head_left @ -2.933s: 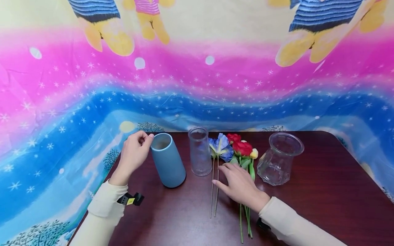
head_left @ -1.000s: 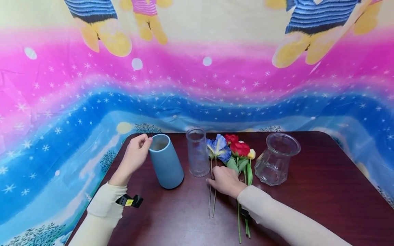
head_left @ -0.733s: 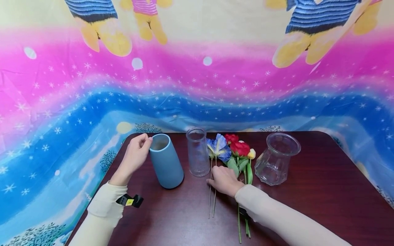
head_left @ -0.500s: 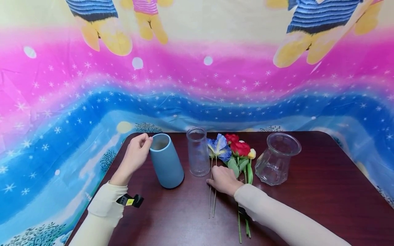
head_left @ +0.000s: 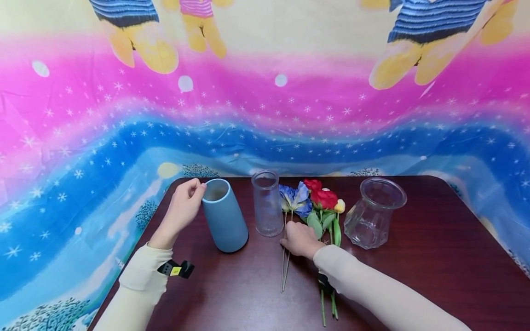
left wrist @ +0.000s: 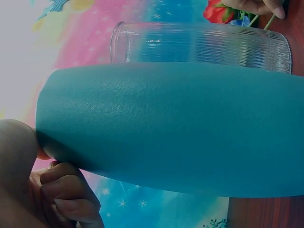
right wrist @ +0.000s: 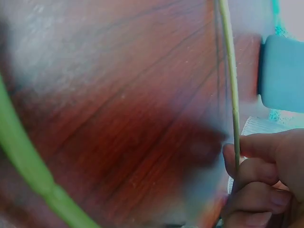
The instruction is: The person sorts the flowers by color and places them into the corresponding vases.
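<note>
My left hand (head_left: pixel 181 207) pinches the rim of a tapered blue vase (head_left: pixel 227 223), which stands on the table at the left. The left wrist view shows the thumb at the rim of the vase (left wrist: pixel 166 128), with the other fingers curled. Low over the table, my right hand (head_left: pixel 301 240) pinches thin stems (head_left: pixel 285 273) of two blue flowers (head_left: pixel 296 198). In the right wrist view a stem (right wrist: pixel 232 85) runs between thumb and forefinger; whether both stems are gripped there is hard to see. Their blooms lie just right of a ribbed clear glass vase (head_left: pixel 268 211).
Red roses (head_left: pixel 324 199) and a small yellow bud (head_left: pixel 340 206) lie beside the blue flowers, their green stems (head_left: pixel 322 305) passing under my right forearm. A wide-mouthed glass vase (head_left: pixel 368 225) stands to the right. A printed cloth (head_left: pixel 265 128) hangs behind the dark table (head_left: pixel 439 257).
My right hand has gone from spread fingers over the stems to pinching them. The two blue flowers' stems have drawn together at their lower ends. The left hand stays at the vase rim.
</note>
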`<control>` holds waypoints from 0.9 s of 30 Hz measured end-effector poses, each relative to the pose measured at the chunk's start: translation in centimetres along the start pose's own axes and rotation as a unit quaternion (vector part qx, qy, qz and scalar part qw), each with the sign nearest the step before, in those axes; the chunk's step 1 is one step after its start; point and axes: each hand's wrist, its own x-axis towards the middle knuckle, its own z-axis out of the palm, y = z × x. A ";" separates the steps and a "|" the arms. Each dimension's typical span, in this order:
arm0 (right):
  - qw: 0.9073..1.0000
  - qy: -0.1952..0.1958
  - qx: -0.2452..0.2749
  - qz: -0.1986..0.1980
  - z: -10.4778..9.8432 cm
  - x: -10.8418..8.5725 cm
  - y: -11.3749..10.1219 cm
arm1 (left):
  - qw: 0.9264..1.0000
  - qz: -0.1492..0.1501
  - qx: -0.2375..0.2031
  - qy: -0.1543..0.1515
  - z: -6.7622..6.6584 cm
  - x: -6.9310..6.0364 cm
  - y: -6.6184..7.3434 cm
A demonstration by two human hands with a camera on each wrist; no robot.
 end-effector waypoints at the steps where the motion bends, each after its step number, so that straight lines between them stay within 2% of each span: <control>1: 1.000 -0.005 0.008 0.004 0.0 0.1 0.1 | 1.000 -0.001 0.000 0.001 0.0 0.0 0.0; 6: 0.998 -0.020 0.048 0.019 -0.3 0.3 0.4 | 1.000 0.000 -0.001 0.002 0.0 0.0 -0.1; 12: 0.995 -0.024 0.098 0.009 -1.0 0.1 0.6 | 1.000 -0.001 0.000 0.004 0.0 0.0 -0.1; 20: 0.982 -0.026 0.186 0.009 -1.6 0.1 1.4 | 1.000 -0.005 0.000 0.005 0.1 -0.1 -0.1; 27: 0.971 -0.019 0.236 -0.029 -2.0 -0.1 1.9 | 1.000 -0.002 -0.002 0.004 0.1 0.0 -0.1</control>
